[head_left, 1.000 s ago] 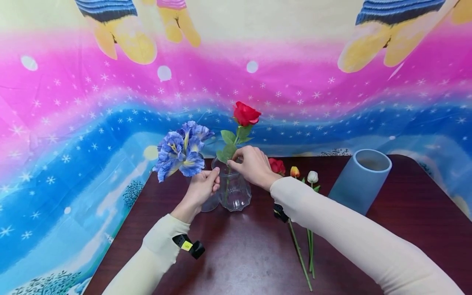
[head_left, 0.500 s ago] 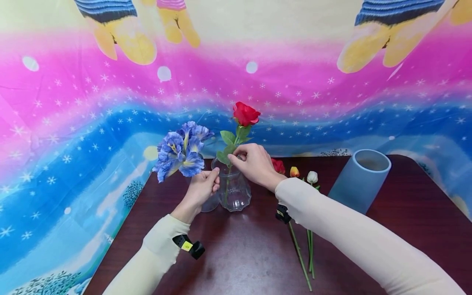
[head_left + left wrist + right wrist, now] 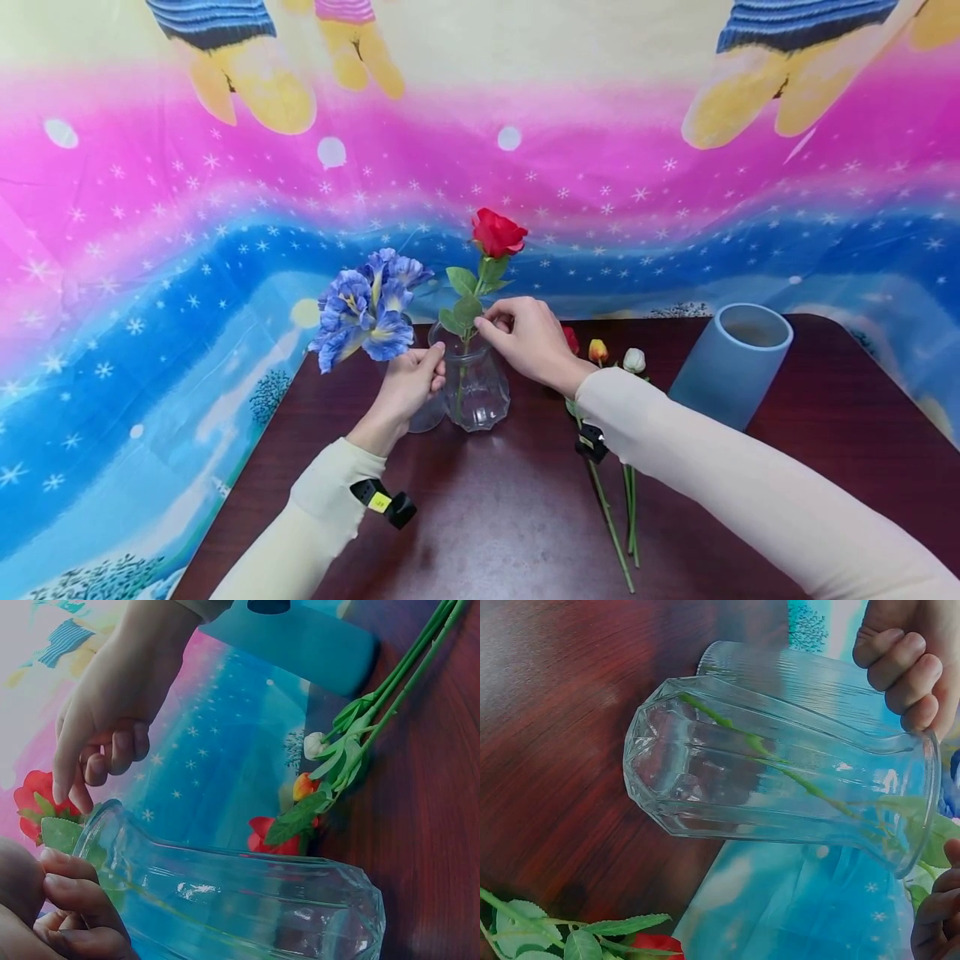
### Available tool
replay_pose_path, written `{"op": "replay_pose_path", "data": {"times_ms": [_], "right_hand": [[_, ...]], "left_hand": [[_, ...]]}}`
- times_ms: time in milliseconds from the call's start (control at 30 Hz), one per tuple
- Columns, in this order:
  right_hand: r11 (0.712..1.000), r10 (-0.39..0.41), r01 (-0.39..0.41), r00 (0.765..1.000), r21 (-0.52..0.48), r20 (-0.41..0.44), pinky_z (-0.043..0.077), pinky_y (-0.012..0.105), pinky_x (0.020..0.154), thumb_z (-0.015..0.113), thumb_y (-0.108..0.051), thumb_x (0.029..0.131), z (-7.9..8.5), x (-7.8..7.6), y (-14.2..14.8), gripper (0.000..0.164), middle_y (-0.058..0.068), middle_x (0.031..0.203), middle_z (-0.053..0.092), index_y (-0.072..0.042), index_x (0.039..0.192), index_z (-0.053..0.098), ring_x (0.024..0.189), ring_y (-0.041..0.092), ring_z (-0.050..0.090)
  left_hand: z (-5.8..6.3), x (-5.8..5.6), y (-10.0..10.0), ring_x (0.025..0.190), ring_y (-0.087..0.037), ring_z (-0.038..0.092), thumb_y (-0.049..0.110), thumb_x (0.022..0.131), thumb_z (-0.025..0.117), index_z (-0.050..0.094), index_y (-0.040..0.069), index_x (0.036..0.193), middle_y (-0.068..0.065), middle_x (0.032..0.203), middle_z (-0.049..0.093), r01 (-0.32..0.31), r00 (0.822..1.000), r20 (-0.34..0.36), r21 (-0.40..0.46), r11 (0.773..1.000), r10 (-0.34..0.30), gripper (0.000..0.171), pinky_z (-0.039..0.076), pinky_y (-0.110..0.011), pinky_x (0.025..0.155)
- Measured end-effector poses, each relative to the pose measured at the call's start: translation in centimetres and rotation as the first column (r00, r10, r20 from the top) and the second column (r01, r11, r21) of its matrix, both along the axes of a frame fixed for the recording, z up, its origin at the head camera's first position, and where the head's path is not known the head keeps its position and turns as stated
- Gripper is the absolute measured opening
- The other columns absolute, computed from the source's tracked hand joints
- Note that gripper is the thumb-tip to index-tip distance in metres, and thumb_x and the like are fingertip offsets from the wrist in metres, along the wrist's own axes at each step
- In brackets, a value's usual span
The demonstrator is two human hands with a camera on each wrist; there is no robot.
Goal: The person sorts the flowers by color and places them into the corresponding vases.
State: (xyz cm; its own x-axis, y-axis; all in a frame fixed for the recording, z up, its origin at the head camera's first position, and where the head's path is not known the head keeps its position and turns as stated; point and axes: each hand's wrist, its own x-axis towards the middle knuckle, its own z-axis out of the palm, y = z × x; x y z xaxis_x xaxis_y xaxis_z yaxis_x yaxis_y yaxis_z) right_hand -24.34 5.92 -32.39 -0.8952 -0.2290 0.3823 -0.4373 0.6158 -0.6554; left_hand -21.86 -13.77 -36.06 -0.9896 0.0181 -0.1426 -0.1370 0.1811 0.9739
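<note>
A red rose (image 3: 498, 232) with green leaves stands in the clear glass vase (image 3: 480, 400), its stem slanting down inside the glass. My left hand (image 3: 408, 383) grips the vase at its rim, thumb up and fingers curled. My right hand (image 3: 525, 337) is just right of the rose's lower leaves (image 3: 463, 317), its thumb and forefinger slightly apart beside the stem, above the rim. Blue irises (image 3: 367, 308) show behind and above my left hand, which hides their stems. A second, ribbed glass vase (image 3: 802, 675) stands right beside the first, partly hidden by my left hand in the head view.
On the dark wooden table (image 3: 495, 533) to the right lie long-stemmed flowers: another red rose (image 3: 274, 834), an orange-yellow tulip (image 3: 597, 351) and a white bud (image 3: 633, 360). Farther right stands a tall blue-grey vase (image 3: 731, 367). A printed cloth (image 3: 600, 150) hangs behind.
My right hand has shifted slightly right, its fingertips coming away from the rose's stem. The rose keeps its place in the vase. My left hand has stayed still.
</note>
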Motion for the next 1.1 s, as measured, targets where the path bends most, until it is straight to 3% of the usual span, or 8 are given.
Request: {"op": "replay_pose_path", "data": {"times_ms": [267, 900, 1100], "right_hand": [[1.0, 0.003, -0.002, 1.0, 0.015, -0.023, 0.041, 0.032, 0.06, 0.07, -0.031, 0.095, 0.4, 1.0, 0.7, 0.017, -0.001, 0.06, 0.053, -0.016, 0.094, 0.078, 0.057, 0.016, 0.049], [0.993, 0.02, -0.026, 0.999, 0.115, 0.049, 0.035, 0.028, 0.052, 0.069, -0.03, 0.095, -0.1, 3.1, 3.8, 0.015, -0.003, 0.062, 0.055, -0.018, 0.094, 0.077, 0.058, 0.013, 0.047], [0.992, 0.031, -0.039, 0.997, 0.118, 0.066, 0.038, 0.029, 0.056, 0.069, -0.029, 0.095, -0.5, 3.5, 4.9, 0.014, -0.004, 0.063, 0.056, -0.017, 0.093, 0.077, 0.058, 0.012, 0.048]], "left_hand": [[-0.1, -0.1, -0.1, 0.048, -0.006, 0.039, 0.036, 0.106, 0.05, 0.053, 0.012, 0.068, 0.007, 0.054, 0.047, 0.005, 1.0, 0.003, -0.016, 1.0, -0.005, 0.045, 0.031, -0.019, 0.047], [0.1, 0.1, 0.0, 0.048, -0.005, 0.037, 0.036, 0.106, 0.049, 0.053, 0.012, 0.068, 0.007, 0.053, 0.047, 0.006, 1.0, -0.001, -0.024, 1.0, -0.006, 0.046, 0.029, -0.019, 0.046], [0.2, 0.1, 0.0, 0.048, -0.006, 0.036, 0.036, 0.106, 0.05, 0.053, 0.011, 0.069, 0.006, 0.053, 0.047, 0.013, 1.0, 0.01, -0.028, 1.0, -0.013, 0.045, 0.03, -0.02, 0.047]]}}
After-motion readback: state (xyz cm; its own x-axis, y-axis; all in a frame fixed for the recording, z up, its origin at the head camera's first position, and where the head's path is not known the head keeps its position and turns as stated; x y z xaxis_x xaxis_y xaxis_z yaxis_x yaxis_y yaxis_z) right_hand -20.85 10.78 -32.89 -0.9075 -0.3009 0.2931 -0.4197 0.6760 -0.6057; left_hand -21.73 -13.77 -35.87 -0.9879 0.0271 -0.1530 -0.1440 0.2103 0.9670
